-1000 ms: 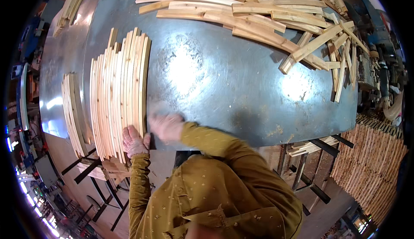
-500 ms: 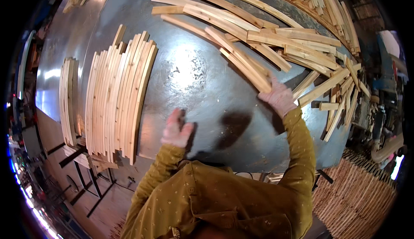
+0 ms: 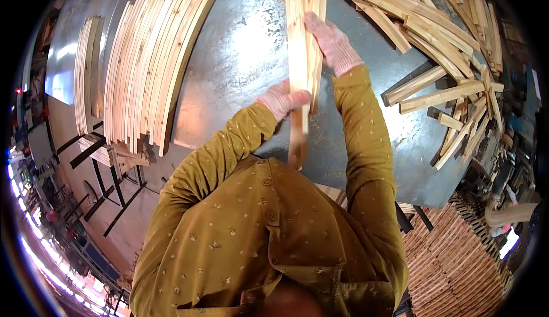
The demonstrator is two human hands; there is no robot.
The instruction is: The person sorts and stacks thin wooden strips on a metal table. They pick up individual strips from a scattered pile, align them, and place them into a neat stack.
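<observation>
Two pale wooden slats stand lengthwise in front of me, over the metal tabletop (image 3: 246, 82). Around the lower part of the nearer slat (image 3: 295, 42) my gloved left hand (image 3: 281, 98) is closed, its thumb lying across the front. The other slat (image 3: 315, 25) is just to the right and partly behind it. My gloved right hand (image 3: 333, 42), farther up, grips that slat at its right edge; its fingertips are partly hidden by the wood. The lower ends are blurred, so I cannot tell whether they touch the table.
A row of slats (image 3: 151, 59) lies side by side on the left, with a smaller bundle (image 3: 86, 76) beyond it. Loose slats (image 3: 434, 42) are heaped crosswise at the right. A large stack of wood (image 3: 452, 260) stands below the table's right edge.
The slats in my right hand have swung from the right to the middle and now point away from me. My left hand has gone from empty to gripping one. The view has shifted.
</observation>
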